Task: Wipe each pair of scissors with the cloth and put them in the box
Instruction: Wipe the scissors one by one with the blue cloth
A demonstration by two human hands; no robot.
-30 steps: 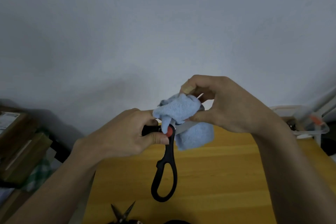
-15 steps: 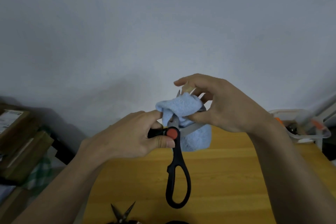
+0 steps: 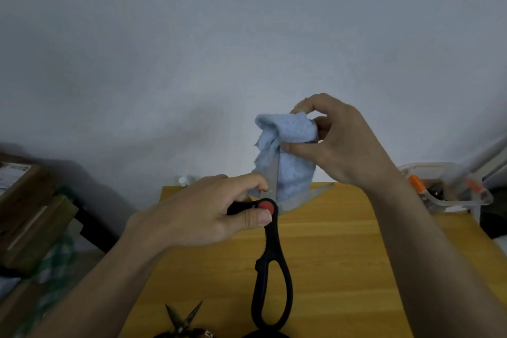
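My left hand [image 3: 211,211] grips black-handled scissors [image 3: 271,277] at one handle, near their red pivot, above the wooden table [image 3: 337,269]. The scissors are spread open: one blade points up, the other slants to the right. The free handle loop hangs down. My right hand [image 3: 340,145] pinches a light blue cloth [image 3: 288,151] around the upper part of the upright blade, hiding its tip. A clear plastic box [image 3: 450,189] stands at the table's far right with orange-handled items inside.
Small open scissors [image 3: 183,321] lie at the table's near edge, partly cut off by the frame. Cardboard boxes [image 3: 30,208] are stacked left of the table. A small white-capped bottle [image 3: 183,181] stands at the far left corner. A plain wall is behind.
My right hand has slid the cloth upward along the blade, away from the pivot. The blades are spread wider, and the hanging handle has swung down.
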